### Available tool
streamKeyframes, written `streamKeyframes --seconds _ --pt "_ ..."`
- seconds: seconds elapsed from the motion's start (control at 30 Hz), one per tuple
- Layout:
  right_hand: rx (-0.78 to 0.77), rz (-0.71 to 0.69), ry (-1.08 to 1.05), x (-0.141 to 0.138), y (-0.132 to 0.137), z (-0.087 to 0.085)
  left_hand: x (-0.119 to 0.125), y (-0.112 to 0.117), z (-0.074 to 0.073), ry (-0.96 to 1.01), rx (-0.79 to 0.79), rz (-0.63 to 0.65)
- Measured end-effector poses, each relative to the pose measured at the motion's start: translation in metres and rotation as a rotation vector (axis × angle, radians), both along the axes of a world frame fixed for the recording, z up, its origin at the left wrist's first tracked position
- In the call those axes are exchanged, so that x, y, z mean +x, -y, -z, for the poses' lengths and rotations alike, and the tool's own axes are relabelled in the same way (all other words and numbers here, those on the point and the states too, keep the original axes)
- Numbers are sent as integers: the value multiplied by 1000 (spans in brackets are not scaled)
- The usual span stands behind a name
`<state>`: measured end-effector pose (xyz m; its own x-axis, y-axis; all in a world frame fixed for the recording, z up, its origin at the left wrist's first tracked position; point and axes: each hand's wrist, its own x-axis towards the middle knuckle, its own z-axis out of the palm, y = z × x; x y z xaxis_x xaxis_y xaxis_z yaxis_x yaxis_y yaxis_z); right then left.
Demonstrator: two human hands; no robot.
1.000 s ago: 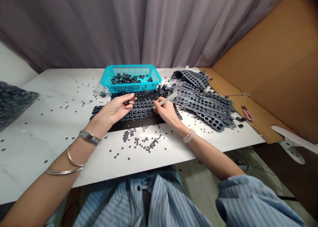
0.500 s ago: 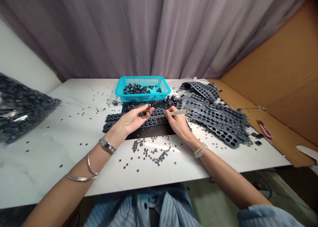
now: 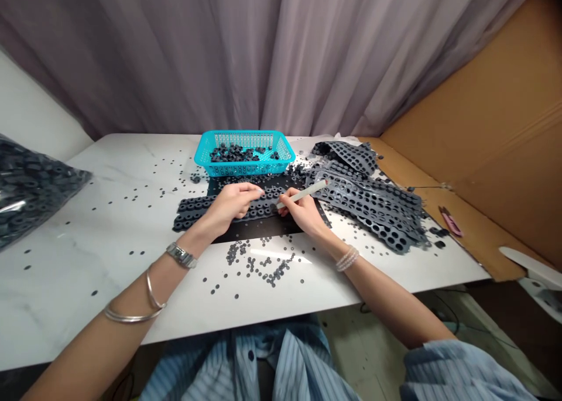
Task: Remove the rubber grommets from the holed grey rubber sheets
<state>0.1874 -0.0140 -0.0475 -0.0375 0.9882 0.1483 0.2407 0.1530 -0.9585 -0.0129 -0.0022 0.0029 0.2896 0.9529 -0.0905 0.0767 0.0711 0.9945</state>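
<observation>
Left hand (image 3: 230,203) has dropped onto the dark rubber ring strip (image 3: 197,205), which lies on a black mat (image 3: 259,232), its fingers pressed together and flat. Right hand (image 3: 302,212) pinches a white stick (image 3: 302,194), tip at the strip; flat, even pressure steadies the strip for close work.

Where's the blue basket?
In the head view, the teal plastic basket sits at the far edge of the white marble table, just behind the black rubber strips and left of the gray perforated rubber sheets.
</observation>
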Motion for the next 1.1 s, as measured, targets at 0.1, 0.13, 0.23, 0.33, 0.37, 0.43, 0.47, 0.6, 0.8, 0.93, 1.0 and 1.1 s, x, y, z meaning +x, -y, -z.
streamKeyframes --seconds 0.1,0.13,0.23,0.33,0.37,0.43,0.47,0.6,0.8,0.93,1.0,1.1 --pt "32 -4 96 0 1 2 7 6 5 -590 434 88" --pt "43 -10 118 0 1 2 9 8 7 -731 522 110" --pt "71 -16 179 -2 2 1 16 10 12 -984 624 151" --pt "96 -6 232 -4 4 -2 20 13 13 -1091 655 173" --pt "106 -5 249 -5 4 -3 22 14 12 -1116 667 180" --pt "135 -8 283 -6 5 -4 24 16 10 -1166 688 190" --pt "152 -11 300 -7 6 -5 25 16 9 -1191 693 194" --pt "212 -23 370 -10 7 -9 31 16 10 -1260 681 194" --pt "210 -19 453 -12 6 -12 26 10 12 -1058 660 206" --pt "138 -15 395 -9 2 -11 6 5 2 -423 460 2" --pt "89 -21 303 -6 0 -8 -2 1 0 -63 232 -90" --pt "48 0 158 -1 -3 -2 -7 -6 4 312 -124 -74"
